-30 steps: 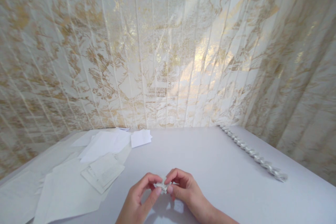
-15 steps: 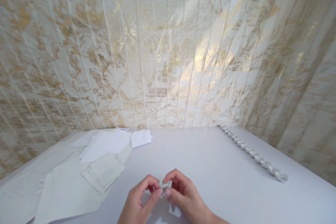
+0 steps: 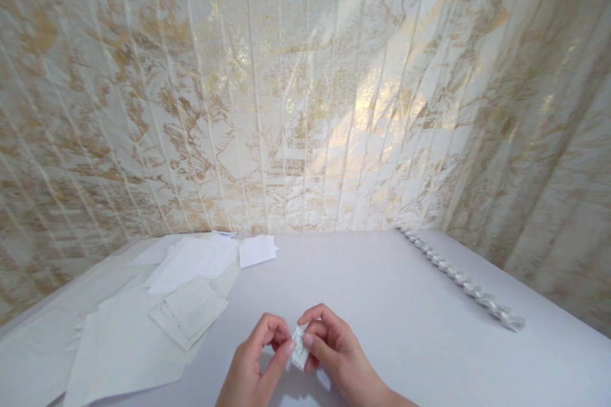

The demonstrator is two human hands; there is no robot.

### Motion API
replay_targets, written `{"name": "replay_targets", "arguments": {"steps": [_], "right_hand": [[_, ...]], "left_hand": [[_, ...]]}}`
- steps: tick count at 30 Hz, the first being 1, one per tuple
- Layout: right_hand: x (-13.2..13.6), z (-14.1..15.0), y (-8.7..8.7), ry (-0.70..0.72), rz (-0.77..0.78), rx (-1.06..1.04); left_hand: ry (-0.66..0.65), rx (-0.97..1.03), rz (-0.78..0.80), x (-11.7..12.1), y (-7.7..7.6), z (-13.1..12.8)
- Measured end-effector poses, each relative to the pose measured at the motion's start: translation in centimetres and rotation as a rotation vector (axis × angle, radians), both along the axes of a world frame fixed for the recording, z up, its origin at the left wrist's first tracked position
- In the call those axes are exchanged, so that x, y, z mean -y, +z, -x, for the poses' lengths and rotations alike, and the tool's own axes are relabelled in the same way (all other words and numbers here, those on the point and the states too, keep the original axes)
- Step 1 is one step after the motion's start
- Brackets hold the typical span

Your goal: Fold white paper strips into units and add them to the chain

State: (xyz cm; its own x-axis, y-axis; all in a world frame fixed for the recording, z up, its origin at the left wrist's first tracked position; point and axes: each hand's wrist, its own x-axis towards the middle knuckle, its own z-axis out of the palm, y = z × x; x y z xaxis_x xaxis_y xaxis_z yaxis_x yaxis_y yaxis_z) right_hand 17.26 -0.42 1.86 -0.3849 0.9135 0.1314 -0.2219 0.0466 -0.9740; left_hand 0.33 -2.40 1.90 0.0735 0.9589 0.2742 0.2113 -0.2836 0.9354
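Between my two hands, near the front of the table, is a small folded piece of paper (image 3: 299,348), whitish with dark specks of print. My left hand (image 3: 260,356) pinches its left edge between thumb and forefinger. On the other side my right hand (image 3: 334,350) grips it with the thumb on its face and fingers behind, the forefinger raised above it. Part of the paper is hidden behind my fingers. A shadow falls on the table just below.
Loose paper sheets (image 3: 128,343) cover the left side, with smaller cut pieces (image 3: 191,311) on top and white sheets (image 3: 191,261) behind. A small white stack (image 3: 258,250) lies at the back. A braided strip of folded paper (image 3: 458,278) runs along the right of the white table (image 3: 405,331).
The small folded paper has turned so that its flat printed face shows. My right thumb has shifted up onto it, and the right forefinger has lifted off a little.
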Motion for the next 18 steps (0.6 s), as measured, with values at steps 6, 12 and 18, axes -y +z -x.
{"name": "replay_targets", "arguments": {"steps": [6,12,18], "right_hand": [[0.1,0.0,-0.4,0.009,-0.038,0.008],[0.4,-0.6,0.0,0.016,-0.233,0.165],[0.4,-0.5,-0.1,0.03,-0.213,0.114]], "left_hand": [[-0.014,0.228,0.13,0.2,-0.4,-0.6],[-0.138,0.106,0.217,0.0,0.0,-0.4],[-0.056,-0.065,0.171,0.3,0.8,-0.1]]}}
